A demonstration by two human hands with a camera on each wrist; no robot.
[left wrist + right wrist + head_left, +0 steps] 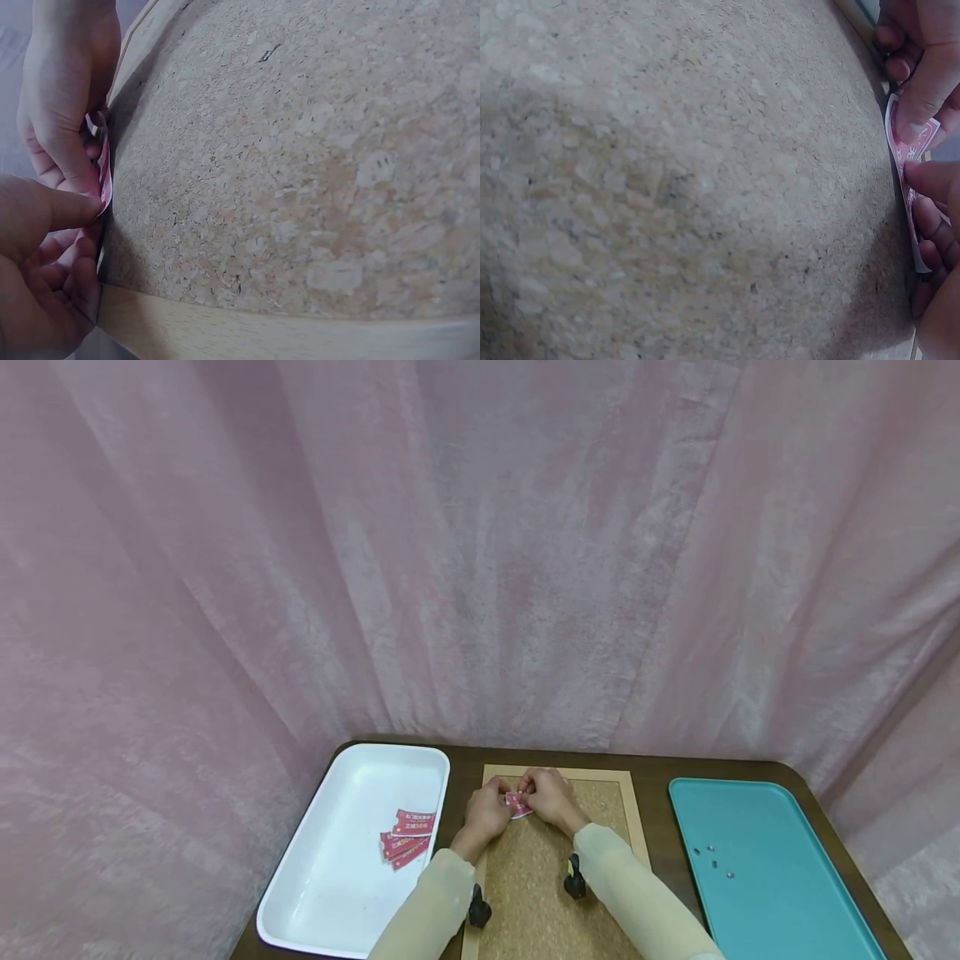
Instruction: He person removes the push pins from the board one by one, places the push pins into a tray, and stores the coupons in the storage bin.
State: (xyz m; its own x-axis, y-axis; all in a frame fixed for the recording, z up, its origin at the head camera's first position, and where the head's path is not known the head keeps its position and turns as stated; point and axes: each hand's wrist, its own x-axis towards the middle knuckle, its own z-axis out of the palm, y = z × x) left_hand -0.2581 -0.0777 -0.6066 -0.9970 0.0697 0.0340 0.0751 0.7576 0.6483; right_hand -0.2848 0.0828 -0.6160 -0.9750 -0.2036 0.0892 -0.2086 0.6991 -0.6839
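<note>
A small red-and-white paper coupon (517,805) is held over the upper part of a wood-framed cork board (536,877). My left hand (487,811) pinches the coupon's left end, its thumb on the printed face in the right wrist view. At the other end my right hand (549,795) also pinches the coupon, thumb in front and fingers curled behind. In the left wrist view the coupon (106,176) appears nearly edge-on, close to the cork. A tiny pale, shiny bit shows by the right fingers there; I cannot tell what it is.
Left of the board, a white tray (322,860) holds several red coupons (408,838) near its right wall. On the right, a teal tray (780,877) carries several tiny metallic pieces (715,863). A pink curtain (525,568) hangs behind the dark table (660,827).
</note>
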